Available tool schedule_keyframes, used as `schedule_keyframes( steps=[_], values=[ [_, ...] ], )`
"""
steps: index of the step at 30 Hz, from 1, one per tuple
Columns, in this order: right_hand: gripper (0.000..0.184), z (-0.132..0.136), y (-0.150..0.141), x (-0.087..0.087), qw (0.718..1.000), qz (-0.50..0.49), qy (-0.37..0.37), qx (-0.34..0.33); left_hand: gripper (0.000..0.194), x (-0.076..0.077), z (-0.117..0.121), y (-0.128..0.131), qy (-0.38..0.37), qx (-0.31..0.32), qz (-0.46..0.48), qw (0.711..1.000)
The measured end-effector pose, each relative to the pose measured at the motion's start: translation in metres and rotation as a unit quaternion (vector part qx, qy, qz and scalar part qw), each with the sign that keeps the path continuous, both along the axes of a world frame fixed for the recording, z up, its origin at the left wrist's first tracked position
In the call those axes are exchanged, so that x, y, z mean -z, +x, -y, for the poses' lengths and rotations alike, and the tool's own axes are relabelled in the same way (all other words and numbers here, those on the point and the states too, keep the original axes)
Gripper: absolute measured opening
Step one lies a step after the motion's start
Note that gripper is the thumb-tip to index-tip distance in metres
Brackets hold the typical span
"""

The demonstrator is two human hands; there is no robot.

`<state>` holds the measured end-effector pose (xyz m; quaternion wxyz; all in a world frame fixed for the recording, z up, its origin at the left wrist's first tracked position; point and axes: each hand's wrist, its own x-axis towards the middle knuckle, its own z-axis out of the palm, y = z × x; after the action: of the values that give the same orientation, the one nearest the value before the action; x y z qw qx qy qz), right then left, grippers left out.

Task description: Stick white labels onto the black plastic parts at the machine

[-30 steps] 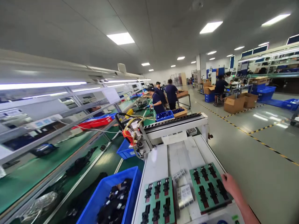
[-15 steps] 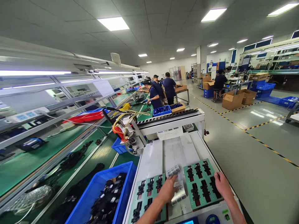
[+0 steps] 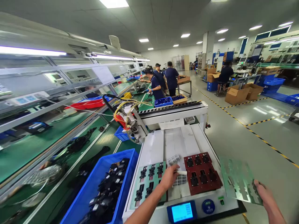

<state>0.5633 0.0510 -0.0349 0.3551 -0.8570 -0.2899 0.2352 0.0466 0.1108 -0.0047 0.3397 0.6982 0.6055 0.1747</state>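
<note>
My right hand (image 3: 263, 191) grips the outer edge of a green see-through plate (image 3: 240, 180), held up to the right of the machine bed. Beside it on the bed lies a dark red fixture (image 3: 203, 185) with black parts (image 3: 194, 180) in its recesses. My left hand (image 3: 170, 177) is closed on the end of a slim pale strip (image 3: 181, 172). Just under the strip is a small divided tray (image 3: 179, 180), partly hidden. A second divided tray (image 3: 174, 159) lies behind the left hand. Left of that hand, a green-topped fixture (image 3: 133, 191) carries black parts, with my forearm near it.
A blue bin (image 3: 134, 161) of black parts stands left of the bed. At the bed's back are a gantry (image 3: 175, 113) and tool head (image 3: 134, 124). A control panel with a lit screen (image 3: 182, 212) is in front. Co-workers (image 3: 171, 81) stand farther back.
My right hand has lifted the green plate off the right fixture and moved it right, uncovering the dark red base. My left hand has taken hold of the pale strip. The view has shifted slightly.
</note>
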Motion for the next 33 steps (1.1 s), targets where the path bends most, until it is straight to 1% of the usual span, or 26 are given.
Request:
schedule_keyframes(
  steps=[2, 3, 6, 8, 10, 11, 12, 14, 15, 16, 17, 19, 20, 21, 22, 24, 25, 26, 27, 28, 29, 30, 31, 32, 33],
  values=[
    [0.036, 0.001, 0.001, 0.013, 1.0, -0.009, -0.022, -0.008, 0.023, -0.002, 0.008, -0.005, 0.021, -0.056, 0.066, 0.996],
    [0.034, -0.001, -0.001, 0.019, 0.999, -0.014, -0.032, -0.017, 0.022, -0.002, 0.011, -0.007, 0.025, -0.082, 0.096, 0.992],
    [0.029, -0.018, -0.016, 0.032, 0.997, -0.015, -0.053, -0.053, 0.041, 0.002, 0.018, -0.009, 0.031, -0.148, 0.178, 0.972],
    [0.026, -0.032, -0.029, 0.031, 0.995, -0.004, -0.052, -0.079, 0.051, 0.005, 0.023, -0.009, 0.034, -0.178, 0.224, 0.958],
    [0.026, -0.043, -0.049, 0.019, 0.994, 0.02, -0.029, -0.102, 0.055, 0.006, 0.028, -0.008, 0.035, -0.195, 0.26, 0.945],
    [0.03, -0.047, -0.064, 0.01, 0.993, 0.035, -0.006, -0.115, 0.054, 0.007, 0.031, -0.008, 0.033, -0.198, 0.275, 0.94],
    [0.039, -0.048, -0.082, 0.0, 0.99, 0.048, 0.023, -0.133, 0.053, 0.008, 0.033, -0.007, 0.031, -0.199, 0.289, 0.936],
    [0.057, -0.045, -0.132, -0.02, 0.973, 0.053, 0.095, -0.202, 0.05, 0.01, 0.036, -0.006, 0.027, -0.194, 0.312, 0.929],
    [0.058, -0.041, -0.162, -0.029, 0.955, 0.036, 0.127, -0.264, 0.049, 0.01, 0.037, -0.005, 0.026, -0.19, 0.321, 0.927],
    [0.053, -0.036, -0.193, -0.036, 0.929, 0.012, 0.15, -0.337, 0.049, 0.01, 0.037, -0.003, 0.026, -0.185, 0.328, 0.926],
    [0.047, -0.031, -0.224, -0.042, 0.897, -0.011, 0.167, -0.41, 0.049, 0.009, 0.037, -0.002, 0.027, -0.181, 0.333, 0.925],
    [0.046, -0.023, -0.279, -0.048, 0.839, -0.041, 0.189, -0.508, 0.049, 0.002, 0.039, 0.001, 0.031, -0.173, 0.338, 0.924],
    [0.04, -0.021, -0.3, -0.049, 0.822, -0.051, 0.194, -0.534, 0.049, -0.004, 0.042, 0.001, 0.038, -0.175, 0.338, 0.924],
    [0.029, -0.02, -0.315, -0.049, 0.812, -0.057, 0.198, -0.547, 0.05, -0.01, 0.046, -0.001, 0.049, -0.18, 0.336, 0.923],
    [0.021, -0.02, -0.326, -0.048, 0.807, -0.063, 0.2, -0.551, 0.051, -0.017, 0.053, -0.004, 0.064, -0.191, 0.332, 0.922],
    [0.015, -0.022, -0.333, -0.045, 0.811, -0.072, 0.204, -0.544, 0.046, -0.024, 0.076, -0.018, 0.091, -0.22, 0.318, 0.918],
    [0.015, -0.023, -0.333, -0.043, 0.813, -0.078, 0.205, -0.539, 0.042, -0.023, 0.092, -0.028, 0.093, -0.229, 0.311, 0.918],
    [0.015, -0.023, -0.33, -0.041, 0.815, -0.084, 0.204, -0.535, 0.039, -0.017, 0.11, -0.04, 0.08, -0.231, 0.308, 0.919],
    [0.015, -0.023, -0.328, -0.04, 0.817, -0.091, 0.203, -0.533, 0.039, -0.006, 0.13, -0.053, 0.041, -0.219, 0.31, 0.924],
    [0.015, -0.022, -0.325, -0.038, 0.817, -0.097, 0.201, -0.532, 0.042, 0.01, 0.151, -0.067, -0.015, -0.204, 0.319, 0.926],
    [0.014, -0.022, -0.324, -0.037, 0.816, -0.103, 0.199, -0.532, 0.044, 0.028, 0.171, -0.08, -0.089, -0.199, 0.333, 0.917],
    [0.014, -0.021, -0.322, -0.037, 0.816, -0.108, 0.197, -0.532, 0.045, 0.049, 0.19, -0.093, -0.173, -0.228, 0.347, 0.893],
    [0.014, -0.02, -0.322, -0.036, 0.816, -0.113, 0.195, -0.532, 0.048, 0.071, 0.207, -0.105, -0.223, -0.323, 0.357, 0.848],
    [0.014, -0.019, -0.322, -0.036, 0.817, -0.117, 0.193, -0.531, 0.054, 0.091, 0.221, -0.115, -0.231, -0.44, 0.361, 0.789],
    [0.015, -0.019, -0.322, -0.036, 0.817, -0.121, 0.191, -0.531, 0.054, 0.109, 0.232, -0.122, -0.22, -0.492, 0.351, 0.766]
  ],
)
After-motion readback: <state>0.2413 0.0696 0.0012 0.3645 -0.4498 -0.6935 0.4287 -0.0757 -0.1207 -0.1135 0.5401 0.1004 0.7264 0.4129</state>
